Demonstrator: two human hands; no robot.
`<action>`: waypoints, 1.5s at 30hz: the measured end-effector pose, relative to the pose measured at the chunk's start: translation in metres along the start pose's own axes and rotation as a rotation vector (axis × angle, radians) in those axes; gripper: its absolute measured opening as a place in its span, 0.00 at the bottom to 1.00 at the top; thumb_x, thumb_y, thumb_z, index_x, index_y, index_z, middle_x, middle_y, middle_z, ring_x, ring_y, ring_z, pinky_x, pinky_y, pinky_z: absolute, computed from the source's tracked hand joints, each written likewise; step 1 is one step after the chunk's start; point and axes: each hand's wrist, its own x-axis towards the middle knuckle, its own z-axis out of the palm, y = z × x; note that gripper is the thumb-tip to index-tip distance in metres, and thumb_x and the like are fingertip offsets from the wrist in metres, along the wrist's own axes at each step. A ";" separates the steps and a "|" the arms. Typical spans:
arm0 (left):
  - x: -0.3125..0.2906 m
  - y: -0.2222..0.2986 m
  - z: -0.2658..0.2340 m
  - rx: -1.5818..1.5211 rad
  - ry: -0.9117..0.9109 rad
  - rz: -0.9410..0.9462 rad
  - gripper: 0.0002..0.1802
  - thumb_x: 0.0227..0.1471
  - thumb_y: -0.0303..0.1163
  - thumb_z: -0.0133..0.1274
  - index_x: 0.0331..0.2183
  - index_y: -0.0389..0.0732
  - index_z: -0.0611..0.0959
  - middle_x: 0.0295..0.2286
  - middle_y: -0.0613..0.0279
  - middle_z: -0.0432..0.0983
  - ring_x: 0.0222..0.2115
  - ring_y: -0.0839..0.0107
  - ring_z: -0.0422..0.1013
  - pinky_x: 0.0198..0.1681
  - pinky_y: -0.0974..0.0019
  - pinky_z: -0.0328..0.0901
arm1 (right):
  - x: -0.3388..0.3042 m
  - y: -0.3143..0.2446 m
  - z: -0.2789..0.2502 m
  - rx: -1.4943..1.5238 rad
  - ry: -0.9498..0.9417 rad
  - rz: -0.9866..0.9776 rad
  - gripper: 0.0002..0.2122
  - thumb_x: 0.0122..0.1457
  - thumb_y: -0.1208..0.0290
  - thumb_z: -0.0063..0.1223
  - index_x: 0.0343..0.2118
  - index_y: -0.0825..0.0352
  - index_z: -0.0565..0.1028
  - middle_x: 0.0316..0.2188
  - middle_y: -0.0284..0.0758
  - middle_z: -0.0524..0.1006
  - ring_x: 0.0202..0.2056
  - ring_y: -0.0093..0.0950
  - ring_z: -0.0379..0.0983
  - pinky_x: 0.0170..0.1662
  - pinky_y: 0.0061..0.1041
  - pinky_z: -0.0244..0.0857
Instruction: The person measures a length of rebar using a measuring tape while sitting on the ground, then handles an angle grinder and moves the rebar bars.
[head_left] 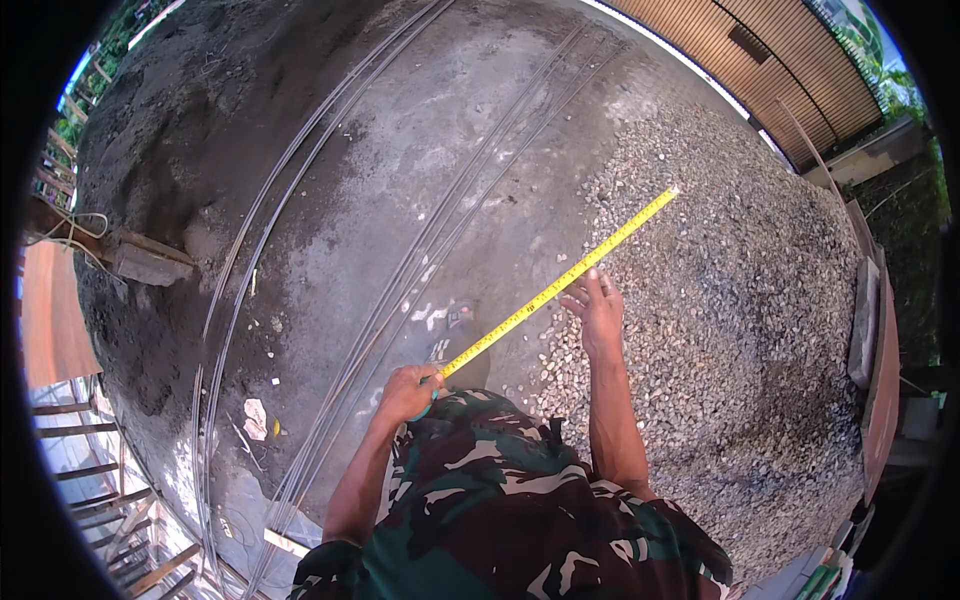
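In front of my body my left hand (408,393) is closed round the case of a tape measure, of which only a bit of teal shows between the fingers. The yellow blade (540,298) of the tape runs out from it, up and to the right, its free end over the gravel. My right hand (601,318) is just below the middle of the blade, fingers apart and partly stretched out. One fingertip reaches the blade's lower edge; whether it touches cannot be made out.
Long thin steel rods (440,215) lie across the grey ground, with more rods (262,215) further left. A gravel heap (740,330) covers the right side. Dark soil (150,200) is banked at the left. Wooden slats (90,470) stand lower left, and a ribbed tan panel (760,60) far right.
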 end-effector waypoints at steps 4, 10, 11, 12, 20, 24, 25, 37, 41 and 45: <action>0.171 0.062 -0.012 -0.171 0.056 0.041 0.16 0.51 0.42 0.51 0.27 0.41 0.85 0.17 0.56 0.74 0.21 0.64 0.72 0.27 0.60 0.64 | 0.122 0.015 -0.014 -0.249 -0.081 0.032 0.20 0.62 0.58 0.49 0.46 0.72 0.72 0.38 0.42 0.77 0.38 0.31 0.76 0.38 0.27 0.70; 0.423 0.227 -0.060 -0.164 0.005 0.157 0.14 0.52 0.39 0.52 0.26 0.39 0.85 0.15 0.61 0.72 0.18 0.72 0.68 0.24 0.64 0.61 | 0.280 -0.034 -0.060 -0.385 0.094 0.038 0.18 0.63 0.62 0.48 0.46 0.74 0.70 0.36 0.42 0.77 0.37 0.30 0.76 0.37 0.26 0.71; 0.455 0.255 -0.069 -0.143 -0.012 0.186 0.14 0.51 0.39 0.52 0.26 0.39 0.85 0.15 0.61 0.72 0.18 0.73 0.68 0.24 0.65 0.61 | 0.298 -0.061 -0.058 -0.409 0.112 0.038 0.17 0.62 0.62 0.49 0.45 0.74 0.70 0.36 0.41 0.77 0.36 0.29 0.76 0.36 0.26 0.71; 0.481 0.286 -0.078 -0.141 -0.074 0.203 0.14 0.51 0.38 0.53 0.26 0.39 0.85 0.15 0.62 0.72 0.18 0.74 0.68 0.24 0.65 0.61 | 0.319 -0.080 -0.062 -0.440 0.102 0.009 0.17 0.62 0.62 0.49 0.45 0.73 0.71 0.35 0.40 0.77 0.35 0.28 0.76 0.36 0.25 0.71; 0.702 0.505 -0.052 -0.438 -0.433 0.208 0.12 0.53 0.31 0.51 0.29 0.31 0.83 0.21 0.58 0.77 0.18 0.72 0.72 0.22 0.69 0.66 | 0.542 -0.146 -0.101 -0.372 0.317 0.047 0.17 0.63 0.60 0.46 0.41 0.72 0.74 0.32 0.36 0.77 0.34 0.27 0.77 0.33 0.23 0.70; 0.818 0.546 -0.011 -0.454 -0.376 0.326 0.12 0.52 0.32 0.51 0.27 0.35 0.85 0.23 0.57 0.78 0.19 0.70 0.74 0.22 0.67 0.68 | 0.690 -0.182 -0.107 -0.384 0.136 0.064 0.19 0.64 0.57 0.44 0.41 0.72 0.74 0.31 0.36 0.77 0.34 0.27 0.76 0.34 0.24 0.70; 0.858 0.543 0.001 -0.424 -0.315 0.408 0.12 0.52 0.32 0.52 0.27 0.35 0.85 0.23 0.57 0.78 0.19 0.69 0.74 0.22 0.67 0.68 | 0.735 -0.188 -0.109 -0.412 0.068 0.093 0.19 0.65 0.57 0.43 0.41 0.72 0.74 0.32 0.37 0.77 0.34 0.27 0.76 0.35 0.25 0.70; 1.088 0.754 -0.039 -0.286 0.044 0.219 0.14 0.49 0.37 0.51 0.25 0.35 0.83 0.21 0.47 0.76 0.25 0.60 0.74 0.29 0.59 0.65 | 1.107 -0.336 -0.056 -0.446 -0.260 0.056 0.13 0.62 0.65 0.49 0.38 0.73 0.74 0.31 0.38 0.78 0.33 0.25 0.75 0.36 0.25 0.71; 1.177 0.805 -0.026 -0.313 0.060 0.259 0.15 0.46 0.39 0.50 0.23 0.37 0.82 0.21 0.45 0.74 0.24 0.48 0.71 0.29 0.51 0.63 | 1.200 -0.354 -0.072 -0.403 -0.253 0.188 0.11 0.63 0.66 0.48 0.38 0.71 0.74 0.29 0.33 0.76 0.31 0.23 0.73 0.35 0.23 0.72; 1.262 0.864 0.005 -0.376 0.038 0.315 0.15 0.44 0.38 0.48 0.20 0.37 0.81 0.18 0.45 0.73 0.21 0.47 0.72 0.27 0.49 0.64 | 1.289 -0.383 -0.108 -0.446 -0.174 0.216 0.11 0.64 0.66 0.47 0.36 0.70 0.74 0.31 0.33 0.75 0.34 0.22 0.72 0.38 0.25 0.71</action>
